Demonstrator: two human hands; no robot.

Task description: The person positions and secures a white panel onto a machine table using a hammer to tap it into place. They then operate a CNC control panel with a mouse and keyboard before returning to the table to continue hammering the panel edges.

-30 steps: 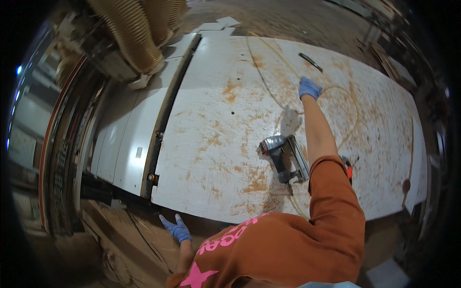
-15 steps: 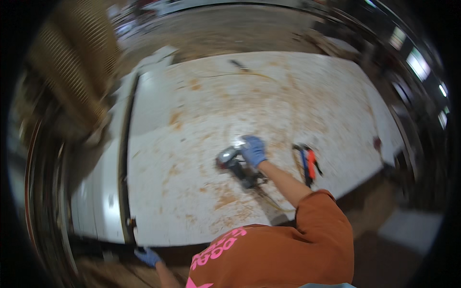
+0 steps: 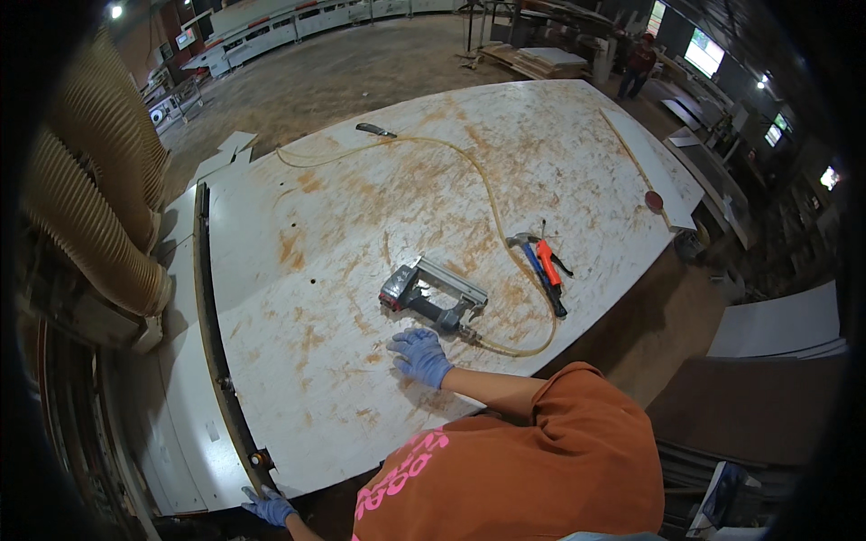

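Right hand [image 3: 420, 358] – apparently loosely spread – beside nail gun [image 3: 424, 307], pink lettering [image 3: 395, 484] across rust-orange shirt [image 3: 550, 469]

Bright windows [image 3: 704, 52] and small lamps [image 3: 116, 12] shine through dimness above a brown floor [image 3: 361, 65].

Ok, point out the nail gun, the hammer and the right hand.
Nail gun [image 3: 427, 307], head view: dark handle.
Hammer [image 3: 536, 265], head view: blue handle.
Right hand [image 3: 421, 358], head view: gloved back.
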